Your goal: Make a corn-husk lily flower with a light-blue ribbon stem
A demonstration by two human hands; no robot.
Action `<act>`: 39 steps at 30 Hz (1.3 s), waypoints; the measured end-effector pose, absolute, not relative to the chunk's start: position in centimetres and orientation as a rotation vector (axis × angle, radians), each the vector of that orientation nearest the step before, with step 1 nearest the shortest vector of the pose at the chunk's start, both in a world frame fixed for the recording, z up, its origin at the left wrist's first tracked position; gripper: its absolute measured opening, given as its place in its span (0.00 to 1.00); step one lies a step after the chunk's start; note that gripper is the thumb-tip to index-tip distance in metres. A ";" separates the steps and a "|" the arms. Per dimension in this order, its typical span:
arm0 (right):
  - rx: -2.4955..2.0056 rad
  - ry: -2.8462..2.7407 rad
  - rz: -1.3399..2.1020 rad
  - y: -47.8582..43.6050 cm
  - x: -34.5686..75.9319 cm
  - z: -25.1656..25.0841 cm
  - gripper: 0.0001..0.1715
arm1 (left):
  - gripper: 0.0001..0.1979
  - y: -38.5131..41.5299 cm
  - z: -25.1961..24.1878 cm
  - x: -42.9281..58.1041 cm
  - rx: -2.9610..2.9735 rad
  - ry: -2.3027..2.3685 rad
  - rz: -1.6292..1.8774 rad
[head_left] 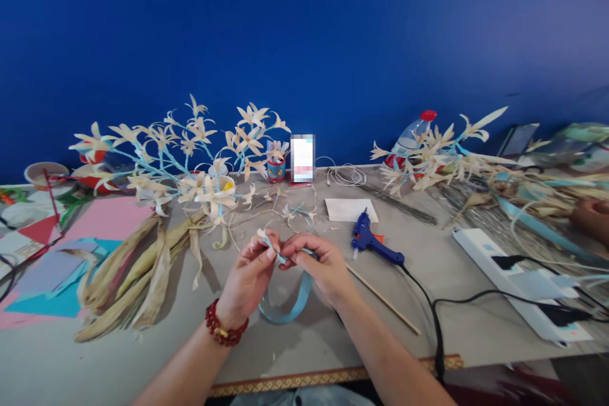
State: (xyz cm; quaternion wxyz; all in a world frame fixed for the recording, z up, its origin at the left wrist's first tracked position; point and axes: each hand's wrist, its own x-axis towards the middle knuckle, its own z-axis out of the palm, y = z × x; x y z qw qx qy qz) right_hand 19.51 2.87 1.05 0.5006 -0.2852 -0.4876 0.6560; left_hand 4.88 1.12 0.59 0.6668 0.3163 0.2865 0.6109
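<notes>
My left hand [248, 273], with a red bead bracelet on the wrist, pinches a small pale husk piece [264, 237] between thumb and fingers. My right hand [318, 266] is closed on a light blue ribbon [291, 302] right beside it; the two hands meet at the fingertips over the table's middle. The ribbon hangs in a loop below both hands and rests on the grey table [304, 342].
Dried corn husks [133, 273] lie left, beside coloured paper sheets [57, 273]. Husk flower sprays [190, 152] stand behind. A blue glue gun [373, 242] with black cord, a wooden stick [383, 299] and a white power strip [518, 285] lie right. Another person's hand [592, 219] shows far right.
</notes>
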 end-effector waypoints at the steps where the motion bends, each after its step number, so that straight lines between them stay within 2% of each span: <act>1: -0.696 -1.187 1.575 2.8 19.5 1.1 0.05 | 0.04 1.1 0.6 4.9 0.705 0.650 1.378; 12: -0.753 -1.348 1.402 2.6 19.4 0.3 0.09 | 0.07 0.9 0.9 5.2 0.646 0.653 1.360; 16: -0.799 -1.453 1.261 2.6 19.3 1.1 0.06 | 0.06 0.8 0.7 5.2 0.678 0.692 1.378; 22: -0.836 -1.640 0.844 2.5 19.3 1.5 0.03 | 0.05 0.7 0.5 5.4 0.746 0.801 1.440; 30: -0.860 -1.818 0.442 2.2 19.3 1.1 0.07 | 0.05 0.4 0.0 5.6 0.886 0.988 1.524; 33: -0.809 -1.807 0.489 2.2 19.5 1.4 0.08 | 0.04 0.5 0.1 5.5 0.922 0.988 1.548; 39: -0.846 -1.598 0.943 2.8 20.1 1.8 0.02 | 0.04 0.6 0.4 5.0 0.965 0.930 1.467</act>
